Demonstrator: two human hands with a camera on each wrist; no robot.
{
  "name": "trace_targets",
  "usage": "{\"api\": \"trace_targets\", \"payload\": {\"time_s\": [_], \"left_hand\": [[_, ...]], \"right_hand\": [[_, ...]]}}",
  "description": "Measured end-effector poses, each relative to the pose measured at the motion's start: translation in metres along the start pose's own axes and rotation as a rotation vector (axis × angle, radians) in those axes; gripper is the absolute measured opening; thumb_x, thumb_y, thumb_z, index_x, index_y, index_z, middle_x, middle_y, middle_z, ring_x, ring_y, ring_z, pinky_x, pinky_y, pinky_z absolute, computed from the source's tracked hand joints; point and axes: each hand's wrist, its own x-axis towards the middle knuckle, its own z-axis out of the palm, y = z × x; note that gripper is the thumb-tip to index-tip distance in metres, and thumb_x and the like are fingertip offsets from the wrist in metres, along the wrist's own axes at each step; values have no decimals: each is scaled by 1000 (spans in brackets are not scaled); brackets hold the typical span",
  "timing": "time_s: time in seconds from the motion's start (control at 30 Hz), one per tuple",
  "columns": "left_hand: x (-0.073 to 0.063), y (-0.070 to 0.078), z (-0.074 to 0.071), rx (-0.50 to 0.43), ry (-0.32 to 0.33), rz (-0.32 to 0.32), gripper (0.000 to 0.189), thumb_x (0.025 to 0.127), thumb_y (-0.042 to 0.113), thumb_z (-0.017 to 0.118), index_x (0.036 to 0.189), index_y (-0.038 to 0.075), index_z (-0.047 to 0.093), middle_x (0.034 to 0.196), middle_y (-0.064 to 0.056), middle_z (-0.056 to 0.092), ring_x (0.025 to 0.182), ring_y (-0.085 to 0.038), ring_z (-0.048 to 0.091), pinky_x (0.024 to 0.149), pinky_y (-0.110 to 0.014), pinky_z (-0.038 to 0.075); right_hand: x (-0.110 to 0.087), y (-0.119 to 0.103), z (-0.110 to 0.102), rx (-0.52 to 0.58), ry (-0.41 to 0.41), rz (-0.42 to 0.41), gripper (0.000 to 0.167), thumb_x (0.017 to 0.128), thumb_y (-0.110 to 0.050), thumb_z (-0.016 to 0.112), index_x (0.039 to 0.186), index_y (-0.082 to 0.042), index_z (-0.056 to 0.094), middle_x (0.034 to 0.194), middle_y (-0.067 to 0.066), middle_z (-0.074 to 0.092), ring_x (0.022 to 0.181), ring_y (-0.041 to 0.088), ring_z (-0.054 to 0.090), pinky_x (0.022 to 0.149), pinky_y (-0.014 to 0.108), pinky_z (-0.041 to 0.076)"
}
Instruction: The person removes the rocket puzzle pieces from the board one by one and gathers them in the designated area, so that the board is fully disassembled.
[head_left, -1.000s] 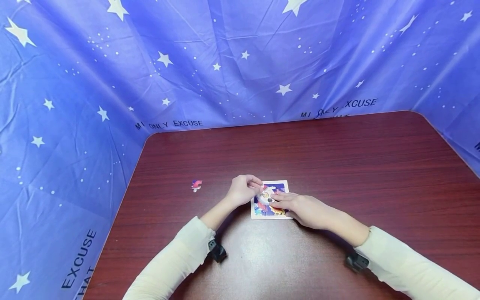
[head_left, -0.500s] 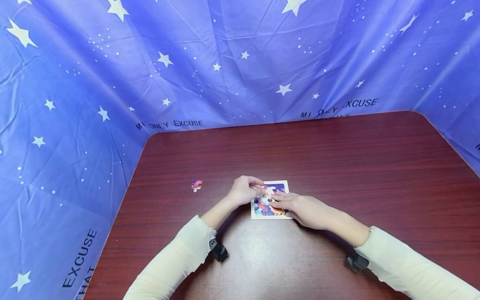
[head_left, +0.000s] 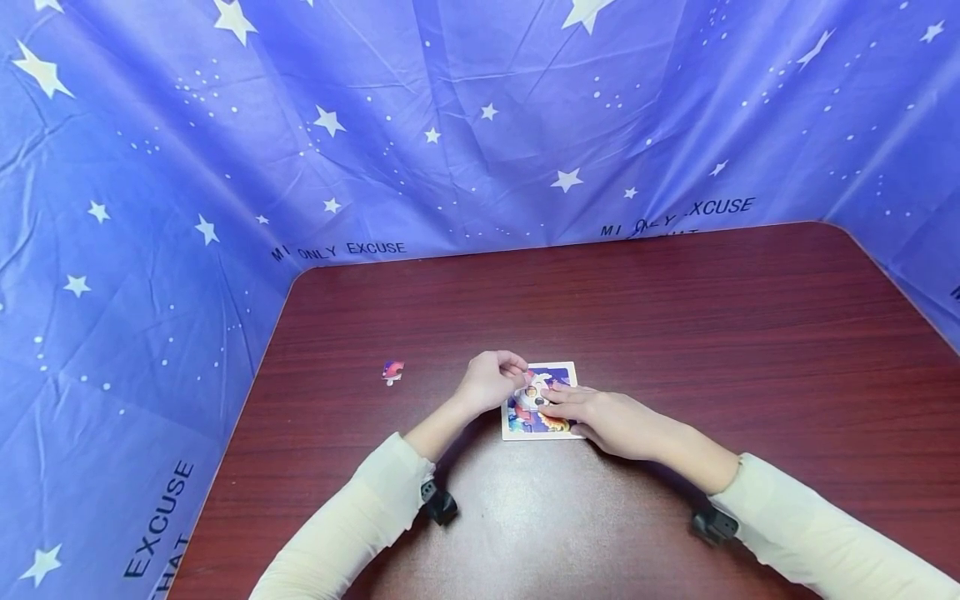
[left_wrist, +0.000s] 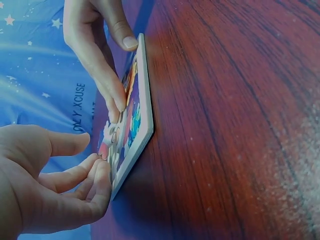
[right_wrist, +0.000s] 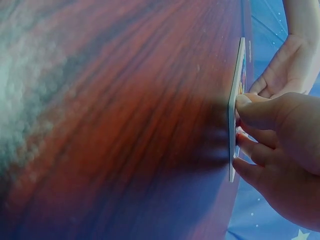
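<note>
A small square jigsaw puzzle (head_left: 551, 423) in a white frame lies flat on the table, showing a cartoon picture in purple, white and red. At its far left corner is my left hand (head_left: 487, 382), the bent fingertips touching the picture while the thumb stays apart from them in the left wrist view. From the right, my right hand (head_left: 618, 423) rests on the puzzle, its extended fingers on the middle of the picture and its thumb at the near edge of the frame (left_wrist: 146, 95). Both hands cover parts of the picture.
One loose jigsaw piece (head_left: 392, 372), red and purple, lies on the table to the left of the puzzle. The dark red wooden table (head_left: 675, 317) is bordered at the back and sides by a blue star-printed curtain (head_left: 480, 167).
My left hand has shifted very slightly to the right over the puzzle's corner. The right hand, the puzzle and the loose piece show no clear movement.
</note>
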Motion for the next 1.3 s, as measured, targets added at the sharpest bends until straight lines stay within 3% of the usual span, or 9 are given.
{"api": "trace_targets", "payload": {"time_s": [0.27, 0.9, 1.1, 1.3], "left_hand": [[1, 3, 1, 16, 8, 16, 16, 85, 14, 69, 97, 4, 68, 92, -10, 73, 74, -10, 63, 65, -16, 49], [9, -2, 8, -45, 61, 35, 12, 80, 11, 70, 90, 6, 67, 86, -11, 75, 62, -3, 59, 56, -15, 46], [10, -8, 0, -62, 95, 29, 14, 79, 11, 72, 93, 7, 71, 87, -10, 76, 66, -3, 63, 57, -15, 47], [9, -17, -15, -73, 128, 4, 12, 80, 11, 73, 92, 8, 72, 86, -8, 77, 53, -7, 60, 49, -19, 47]], "right_hand": [[-1, 0, 1, 6, 12, -18, 43, 87, 1, 61, 128, -10, 62, 140, 14, 55, 130, 31, 53, 102, 47, 47], [-2, -1, 0, 9, 18, -17, 44, 86, 1, 61, 129, -10, 61, 141, 14, 54, 130, 31, 52, 101, 46, 47], [-1, 1, 2, 5, 18, -24, 42, 88, -1, 60, 129, -10, 61, 141, 13, 54, 130, 31, 52, 102, 46, 47], [-1, 3, 2, -3, 7, -17, 44, 87, 0, 60, 130, -11, 61, 139, 14, 56, 129, 31, 53, 102, 47, 47]]}}
